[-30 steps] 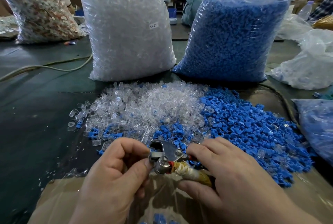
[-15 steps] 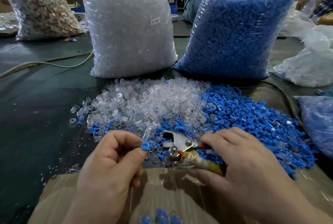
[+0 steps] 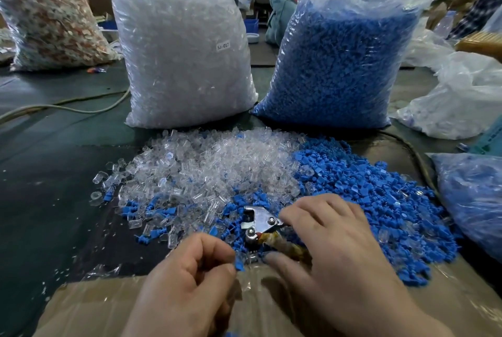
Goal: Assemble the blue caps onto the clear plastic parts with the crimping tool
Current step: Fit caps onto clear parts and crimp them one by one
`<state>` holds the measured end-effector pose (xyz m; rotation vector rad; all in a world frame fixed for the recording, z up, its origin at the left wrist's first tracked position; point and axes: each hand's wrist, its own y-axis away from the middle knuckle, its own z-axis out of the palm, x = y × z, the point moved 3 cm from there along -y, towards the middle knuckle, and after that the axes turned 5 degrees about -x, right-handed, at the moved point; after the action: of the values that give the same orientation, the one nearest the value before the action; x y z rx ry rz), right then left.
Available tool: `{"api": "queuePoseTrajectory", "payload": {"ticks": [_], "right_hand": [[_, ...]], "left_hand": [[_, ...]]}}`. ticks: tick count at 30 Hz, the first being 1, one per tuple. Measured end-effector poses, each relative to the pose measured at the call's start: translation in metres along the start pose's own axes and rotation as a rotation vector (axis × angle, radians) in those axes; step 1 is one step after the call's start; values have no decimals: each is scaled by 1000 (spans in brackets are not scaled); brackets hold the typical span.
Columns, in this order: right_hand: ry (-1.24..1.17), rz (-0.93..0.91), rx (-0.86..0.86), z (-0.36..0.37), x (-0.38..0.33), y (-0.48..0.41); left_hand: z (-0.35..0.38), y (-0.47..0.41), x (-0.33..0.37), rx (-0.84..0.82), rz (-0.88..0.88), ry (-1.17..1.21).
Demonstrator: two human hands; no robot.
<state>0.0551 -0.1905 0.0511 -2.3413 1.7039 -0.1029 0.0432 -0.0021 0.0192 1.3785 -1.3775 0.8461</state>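
Left hand (image 3: 190, 277) pinched a blue cap (image 3: 239, 264) just beside the crimping tool (image 3: 262, 224) gripped in right hand (image 3: 334, 249); likely a finished piece to drop, then fetch a clear part (image 3: 206, 165) beyond the tool.

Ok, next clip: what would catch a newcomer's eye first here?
Two tall clear plastic sacks at the back, one full of clear plastic parts, one full of blue caps. In front of them, loose clear and blue pieces spread in a mixed heap. Nearest, the right hand holds a metal crimping tool, and the left hand pinches a blue piece.
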Motion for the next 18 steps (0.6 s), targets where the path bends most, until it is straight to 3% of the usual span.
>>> {"api": "queuePoseTrajectory", "payload": {"ticks": [2,4,12,18], "right_hand": [[-47,-173,121,0,-18,4],[-75,-276,124,6,-32,7],[-73,-223,99,11,-31,10],[-171,-200,182,11,-30,13]], "left_hand": [[1,-1,-2,24,28,-71],[2,0,-1,51,67,-110],[3,3,-2,73,134,-221],[2,9,5,54,174,-96]]}}
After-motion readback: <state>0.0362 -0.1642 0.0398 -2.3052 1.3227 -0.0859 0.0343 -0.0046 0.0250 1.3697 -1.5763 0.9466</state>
